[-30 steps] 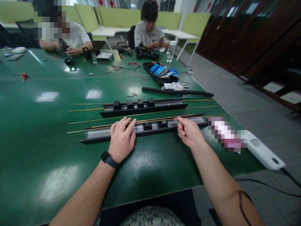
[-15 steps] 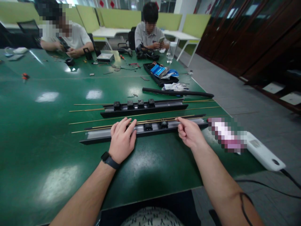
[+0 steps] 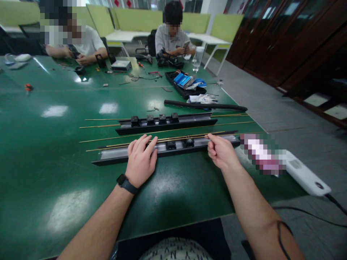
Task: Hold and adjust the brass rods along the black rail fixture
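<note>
My left hand [image 3: 141, 159], a dark watch on its wrist, lies with fingers spread over the nearer black-edged metal channel [image 3: 111, 154]. Its fingertips rest at the thin brass-coloured rods that run along the channel's far edge. Further right, my right hand [image 3: 221, 152] is closed in a pinch on one thin rod [image 3: 273, 132], whose far end sticks out past the table's right edge. Between my hands, two black blocks [image 3: 170, 144] sit inside the channel. Which rods pass under my left fingers is hidden.
Behind lies a second channel [image 3: 165, 128] with several black blocks, and loose rods [image 3: 108, 138] beside it. Further back are a black tube [image 3: 206, 105], gloves [image 3: 203, 98] and a black tray [image 3: 181, 91]. A white power strip [image 3: 306, 173] is at right. Two people sit opposite.
My right hand has slid slightly to the right with the rod, and the rod's left end has shifted right too. My left hand stays in place.
</note>
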{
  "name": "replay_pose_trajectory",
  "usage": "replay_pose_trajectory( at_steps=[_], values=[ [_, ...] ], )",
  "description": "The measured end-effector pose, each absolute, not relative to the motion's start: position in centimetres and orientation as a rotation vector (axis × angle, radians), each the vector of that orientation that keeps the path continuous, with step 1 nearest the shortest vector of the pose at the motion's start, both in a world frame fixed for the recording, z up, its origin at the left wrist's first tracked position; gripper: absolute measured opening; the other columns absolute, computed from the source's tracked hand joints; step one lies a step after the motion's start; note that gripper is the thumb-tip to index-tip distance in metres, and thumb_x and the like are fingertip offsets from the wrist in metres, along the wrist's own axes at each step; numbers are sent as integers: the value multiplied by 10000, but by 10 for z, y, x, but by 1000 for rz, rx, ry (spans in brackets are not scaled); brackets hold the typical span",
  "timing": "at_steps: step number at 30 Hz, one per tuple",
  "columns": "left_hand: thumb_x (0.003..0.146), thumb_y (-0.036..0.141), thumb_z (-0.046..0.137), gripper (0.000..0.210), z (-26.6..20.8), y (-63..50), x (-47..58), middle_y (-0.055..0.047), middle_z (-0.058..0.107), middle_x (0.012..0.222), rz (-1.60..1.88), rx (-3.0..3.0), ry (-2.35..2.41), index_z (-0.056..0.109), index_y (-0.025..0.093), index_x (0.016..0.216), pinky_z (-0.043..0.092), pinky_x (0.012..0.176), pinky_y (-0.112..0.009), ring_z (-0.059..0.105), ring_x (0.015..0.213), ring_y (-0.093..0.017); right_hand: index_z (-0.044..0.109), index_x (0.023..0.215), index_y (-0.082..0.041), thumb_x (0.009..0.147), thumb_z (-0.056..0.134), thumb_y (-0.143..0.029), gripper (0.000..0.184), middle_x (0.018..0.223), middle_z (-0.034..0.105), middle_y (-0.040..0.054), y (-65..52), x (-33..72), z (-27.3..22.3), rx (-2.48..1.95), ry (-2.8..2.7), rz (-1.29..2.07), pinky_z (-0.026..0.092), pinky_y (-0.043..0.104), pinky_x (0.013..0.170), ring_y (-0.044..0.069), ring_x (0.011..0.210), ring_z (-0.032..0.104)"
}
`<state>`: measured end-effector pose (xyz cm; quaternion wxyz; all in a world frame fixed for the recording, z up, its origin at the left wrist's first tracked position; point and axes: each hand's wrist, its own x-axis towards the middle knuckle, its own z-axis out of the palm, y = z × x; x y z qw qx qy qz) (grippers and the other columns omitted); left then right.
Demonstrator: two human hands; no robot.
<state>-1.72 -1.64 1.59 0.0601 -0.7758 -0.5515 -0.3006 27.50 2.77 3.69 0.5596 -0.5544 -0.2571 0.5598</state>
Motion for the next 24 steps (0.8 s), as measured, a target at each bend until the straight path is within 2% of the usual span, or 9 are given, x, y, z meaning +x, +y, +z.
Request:
replay_pose_trajectory(
  at_steps=[8, 24],
  values=[
    [1002, 269, 501, 429, 17, -17, -17, -118, 611, 1420, -903, -2350, -1671, 557, 235, 1426, 301, 1181, -492, 485, 1414, -282, 645, 833, -159, 866, 746, -282, 162, 466, 497, -62, 28, 275, 37, -1321, -591, 1309, 185, 141, 255, 45, 288, 328],
    [996, 268, 511, 431, 16, -17, -17, -122, 612, 1418, -898, -2352, -1666, 562, 228, 1422, 301, 1179, -491, 487, 1412, -289, 625, 826, -169, 872, 772, -358, 243, 468, 479, -78, 28, 274, 36, -1328, -614, 1275, 194, 134, 255, 40, 294, 333]
  ],
)
